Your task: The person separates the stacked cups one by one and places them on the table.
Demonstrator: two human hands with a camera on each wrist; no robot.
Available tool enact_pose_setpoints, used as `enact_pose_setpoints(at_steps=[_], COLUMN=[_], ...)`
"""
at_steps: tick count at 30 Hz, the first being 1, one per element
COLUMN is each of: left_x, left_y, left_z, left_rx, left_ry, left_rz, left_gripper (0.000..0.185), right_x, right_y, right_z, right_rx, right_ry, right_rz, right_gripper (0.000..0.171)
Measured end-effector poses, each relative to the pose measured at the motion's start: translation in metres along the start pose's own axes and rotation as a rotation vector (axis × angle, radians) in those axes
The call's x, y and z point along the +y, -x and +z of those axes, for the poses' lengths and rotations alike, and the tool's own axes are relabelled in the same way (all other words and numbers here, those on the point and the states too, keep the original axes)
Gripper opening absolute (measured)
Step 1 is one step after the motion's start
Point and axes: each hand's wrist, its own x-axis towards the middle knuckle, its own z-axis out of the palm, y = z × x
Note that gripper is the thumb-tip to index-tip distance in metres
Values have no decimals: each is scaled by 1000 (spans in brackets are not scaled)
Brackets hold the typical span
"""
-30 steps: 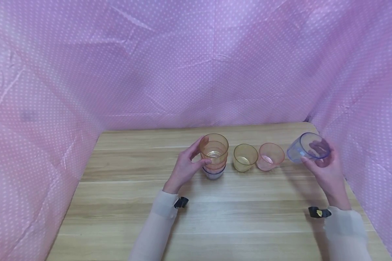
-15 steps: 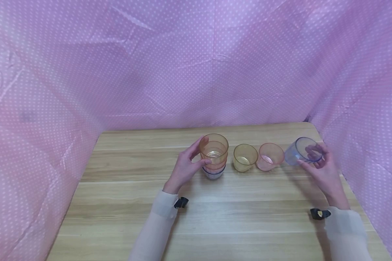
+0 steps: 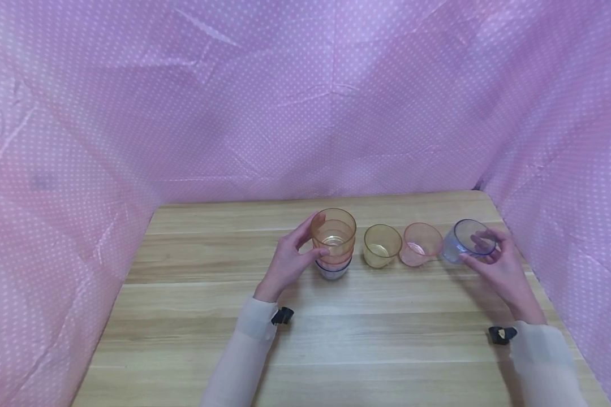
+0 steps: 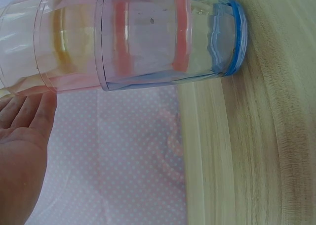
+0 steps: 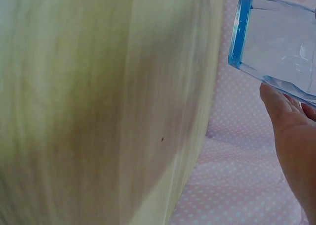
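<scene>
My left hand (image 3: 291,260) grips a stack of nested clear plastic cups near its top, thumb in front and fingers behind. The stack has an orange-yellow cup (image 3: 334,217) on top, a pink cup (image 4: 74,42) beneath it and a blue cup (image 4: 197,47) at the bottom, base on the table. At the right, my right hand (image 3: 501,268) holds another blue cup (image 3: 455,249) by its rim side, thumb in front; it tilts a little toward the hand. A yellow cup (image 3: 380,263) and a pink cup (image 3: 414,258) stand upright in a row between the hands.
The wooden table (image 3: 377,350) has its back edge against a pink polka-dot cloth (image 3: 285,113), which also hangs along both sides. Black straps with small parts (image 3: 282,316) sit at both wrists.
My right hand has brought the blue cup left and down, close beside the pink cup, and it is less tilted. The left hand and its stack have stayed in place.
</scene>
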Motion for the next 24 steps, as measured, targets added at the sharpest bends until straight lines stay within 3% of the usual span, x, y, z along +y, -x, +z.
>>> enact_pose_setpoints(at_steps=[7,24], left_x=[-1,-2], left_y=[1,1], left_z=[0,1], left_rx=[1,0], left_ry=[-3,14], left_rz=[-1,3], left_gripper=[76,76], right_x=[3,7], right_y=[-1,-3], right_z=[0,1], right_rx=[-19,-74], right_ry=[217,331], right_rz=[20,51], right_gripper=[77,85])
